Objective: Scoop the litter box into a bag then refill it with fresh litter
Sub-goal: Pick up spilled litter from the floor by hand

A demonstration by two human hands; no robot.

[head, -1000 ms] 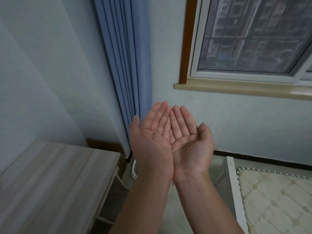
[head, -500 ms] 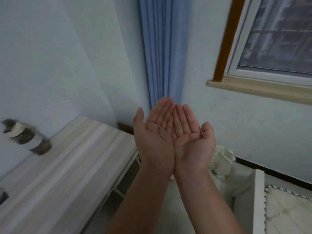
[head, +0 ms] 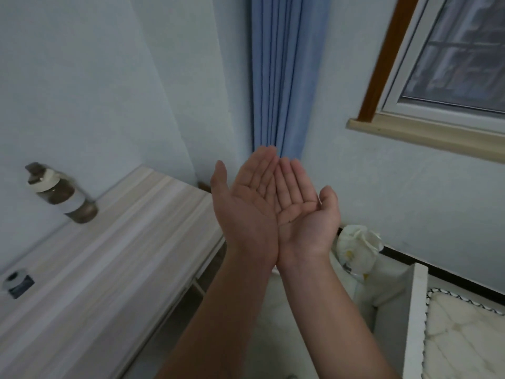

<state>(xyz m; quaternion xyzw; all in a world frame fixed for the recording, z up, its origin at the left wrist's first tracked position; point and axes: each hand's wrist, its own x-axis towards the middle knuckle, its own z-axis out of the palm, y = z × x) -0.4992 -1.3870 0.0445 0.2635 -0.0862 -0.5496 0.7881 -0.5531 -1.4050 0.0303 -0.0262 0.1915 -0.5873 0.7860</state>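
Observation:
My left hand [head: 246, 203] and my right hand [head: 303, 212] are held up side by side in front of me, palms up, edges touching, fingers straight. Neither holds anything. A white crumpled plastic bag [head: 358, 247] sits low beside the wall, just right of my right wrist. No litter box, scoop or litter is in view.
A light wooden desk [head: 114, 263] runs along the left wall with a brown water bottle [head: 60, 192] and a small dark object [head: 17, 283] on it. Blue curtain [head: 281, 72] hangs in the corner. A window [head: 459, 56] is upper right, a white bed frame with mattress [head: 464, 335] lower right.
The view has swung left: the desk, bottle and white bag have come into sight, the window has slid right. My hands stay together, palms up.

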